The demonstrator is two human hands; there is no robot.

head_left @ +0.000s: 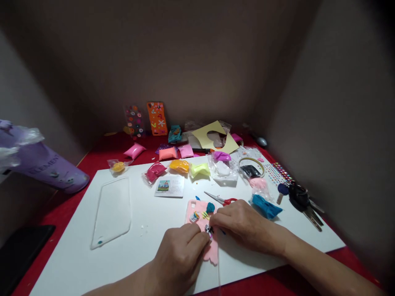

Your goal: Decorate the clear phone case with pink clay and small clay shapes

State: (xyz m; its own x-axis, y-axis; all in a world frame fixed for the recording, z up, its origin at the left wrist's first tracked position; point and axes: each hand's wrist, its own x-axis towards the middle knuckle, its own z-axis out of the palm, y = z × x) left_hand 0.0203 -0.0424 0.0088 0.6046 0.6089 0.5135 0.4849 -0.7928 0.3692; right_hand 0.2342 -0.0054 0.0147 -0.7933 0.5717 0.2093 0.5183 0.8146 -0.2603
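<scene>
A phone case (210, 251) covered in pink clay lies on the white board. It bears a teal clay lump (210, 207), a striped white-and-yellow clay piece (194, 216), yellow-green strips (205, 215) and a black flower-like clay shape (209, 229). My left hand (181, 250) rests over the case's left side, fingers curled, its fingertips at the lower edge of the black shape. From the right, my right hand (243, 225) reaches in with thumb and forefinger pinched beside that shape. Whatever either pinch holds is hidden. Red-handled scissors (220, 199) lie just beyond my right hand.
A clear phone case (111, 213) lies at left. Clay packets such as a yellow one (200, 169) and a blue one (266, 206) surround the work, with a printed card (169, 186) among them. Keys (305, 203) are at right, a purple bottle (49, 164) at left.
</scene>
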